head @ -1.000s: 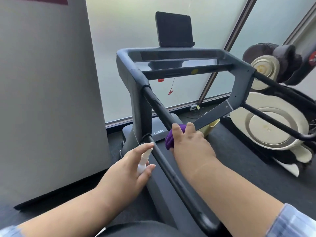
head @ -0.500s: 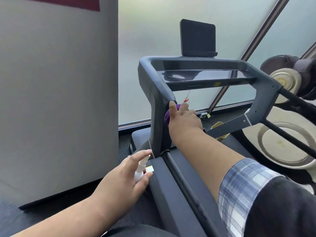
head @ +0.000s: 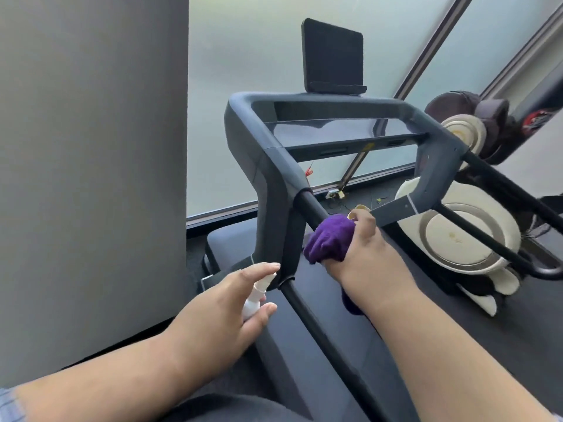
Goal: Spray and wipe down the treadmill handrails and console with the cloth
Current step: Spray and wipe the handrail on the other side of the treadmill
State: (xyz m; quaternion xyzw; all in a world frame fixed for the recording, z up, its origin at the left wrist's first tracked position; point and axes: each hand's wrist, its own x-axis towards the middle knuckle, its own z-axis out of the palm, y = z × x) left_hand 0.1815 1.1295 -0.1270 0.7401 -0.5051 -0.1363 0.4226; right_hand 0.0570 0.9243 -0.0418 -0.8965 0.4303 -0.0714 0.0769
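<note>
My right hand grips a bunched purple cloth wrapped around the treadmill's black left handrail, just below where the rail meets the grey upright. My left hand holds a small white spray bottle beside the lower black handrail, its nozzle pointing up toward the upright's foot. The grey console frame spans the top, with a dark screen standing on it. The right handrail runs off to the right.
A grey wall panel stands close on the left. Frosted glass fills the back. A cream and brown massage chair sits right of the treadmill. The dark belt deck lies below my arms.
My right hand slid the cloth down off the grey upright onto the black handrail. My left hand kept hold of the spray bottle in much the same place. The view shifted.
</note>
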